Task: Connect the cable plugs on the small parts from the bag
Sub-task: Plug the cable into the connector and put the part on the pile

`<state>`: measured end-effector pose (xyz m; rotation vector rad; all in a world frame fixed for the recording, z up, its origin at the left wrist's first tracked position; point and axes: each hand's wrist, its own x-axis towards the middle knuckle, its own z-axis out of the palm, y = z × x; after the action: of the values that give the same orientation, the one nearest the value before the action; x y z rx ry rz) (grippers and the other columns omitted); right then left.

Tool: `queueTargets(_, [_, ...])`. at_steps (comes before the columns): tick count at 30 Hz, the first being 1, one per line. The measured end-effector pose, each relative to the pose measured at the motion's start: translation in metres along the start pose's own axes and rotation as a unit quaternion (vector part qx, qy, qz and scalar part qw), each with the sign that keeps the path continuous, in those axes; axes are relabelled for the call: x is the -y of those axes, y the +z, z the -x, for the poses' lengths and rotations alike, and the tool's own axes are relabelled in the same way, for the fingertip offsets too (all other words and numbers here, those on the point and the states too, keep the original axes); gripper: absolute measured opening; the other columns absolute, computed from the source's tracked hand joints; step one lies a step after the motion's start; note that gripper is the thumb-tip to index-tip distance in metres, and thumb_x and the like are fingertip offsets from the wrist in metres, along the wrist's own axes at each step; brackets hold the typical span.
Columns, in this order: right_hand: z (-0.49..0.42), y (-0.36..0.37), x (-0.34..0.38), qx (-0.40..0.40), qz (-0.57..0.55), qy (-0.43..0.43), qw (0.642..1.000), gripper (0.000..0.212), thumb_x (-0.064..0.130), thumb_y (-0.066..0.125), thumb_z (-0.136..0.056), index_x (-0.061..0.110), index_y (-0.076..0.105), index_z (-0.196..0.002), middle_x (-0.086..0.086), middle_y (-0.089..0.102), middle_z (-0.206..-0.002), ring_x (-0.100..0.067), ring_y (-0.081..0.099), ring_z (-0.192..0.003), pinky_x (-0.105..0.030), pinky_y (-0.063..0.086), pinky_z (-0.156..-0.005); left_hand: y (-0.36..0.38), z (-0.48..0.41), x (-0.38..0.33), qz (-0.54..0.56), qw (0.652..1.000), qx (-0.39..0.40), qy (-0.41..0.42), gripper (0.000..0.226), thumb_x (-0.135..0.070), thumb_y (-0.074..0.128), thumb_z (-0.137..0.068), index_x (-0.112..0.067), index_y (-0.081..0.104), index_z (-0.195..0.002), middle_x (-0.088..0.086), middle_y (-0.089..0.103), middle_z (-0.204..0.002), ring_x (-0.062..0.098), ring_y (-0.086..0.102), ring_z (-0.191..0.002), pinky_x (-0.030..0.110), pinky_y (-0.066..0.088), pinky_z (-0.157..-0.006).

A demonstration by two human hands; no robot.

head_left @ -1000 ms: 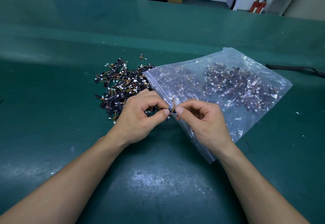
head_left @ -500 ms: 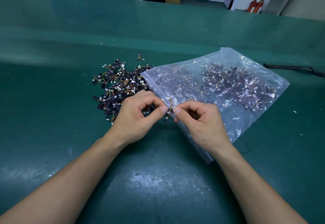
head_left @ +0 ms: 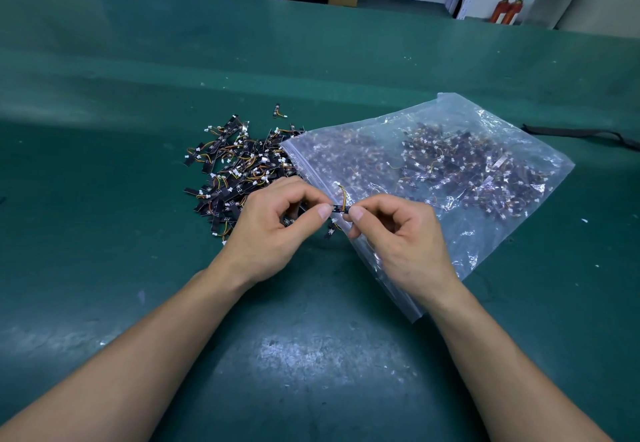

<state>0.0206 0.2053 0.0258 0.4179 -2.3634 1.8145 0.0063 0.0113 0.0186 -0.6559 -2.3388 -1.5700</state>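
Two hands pinch one small part (head_left: 338,208) between them, low over the green table (head_left: 311,355).

The left hand (head_left: 273,230) pinches the part's 9 o'clock end with thumb and first finger, and the right hand (head_left: 398,233) pinches its 3 o'clock end the same way; the other fingers are curled in. The black part lies flat, its long side running from 9 to 3 o'clock. Its thin wire (head_left: 343,193) loops up toward 12 o'clock. A pile of parts (head_left: 235,171) lies at 11 o'clock from the hands. The clear bag (head_left: 460,109) of more parts lies at 2 o'clock, partly under the right hand.
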Motion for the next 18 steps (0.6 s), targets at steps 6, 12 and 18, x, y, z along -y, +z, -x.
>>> queueTargets(6, [0.0008,0.0004,0.002,0.004,-0.006,0.018,1.0,0.017,0.027,0.066,-0.09,0.022,0.074,-0.077,0.01,0.067,-0.064,-0.002,0.041,-0.049,-0.014,0.033,-0.052,0.0018,-0.0012,-0.0019,-0.006,1.0,-0.014,-0.002,0.01,-0.013,0.065,-0.089,-0.011,0.068,-0.079,0.002,0.063,-0.078,0.023,0.056,-0.075,0.025,0.04,-0.068])
queueTargets(12, [0.0012,0.0001,0.0023,0.003,0.0,0.009,1.0,0.012,0.018,0.069,-0.091,0.02,0.075,-0.081,0.008,0.07,-0.067,-0.007,0.044,-0.053,-0.018,0.037,-0.054,0.0016,-0.0003,-0.0036,-0.006,1.0,-0.013,0.001,0.01,-0.019,0.066,-0.09,-0.016,0.069,-0.081,0.0,0.064,-0.078,0.022,0.056,-0.074,0.026,0.04,-0.068])
queueTargets(18, [0.0004,-0.0007,0.0039,-0.002,-0.021,0.004,1.0,0.016,0.018,0.067,-0.091,0.02,0.073,-0.077,0.01,0.067,-0.062,0.0,0.044,-0.048,-0.009,0.033,-0.052,-0.0011,-0.0002,-0.0033,0.017,1.0,-0.007,-0.004,0.029,-0.034,0.057,-0.09,-0.01,0.073,-0.091,0.004,0.065,-0.083,0.025,0.058,-0.08,0.033,0.044,-0.072])
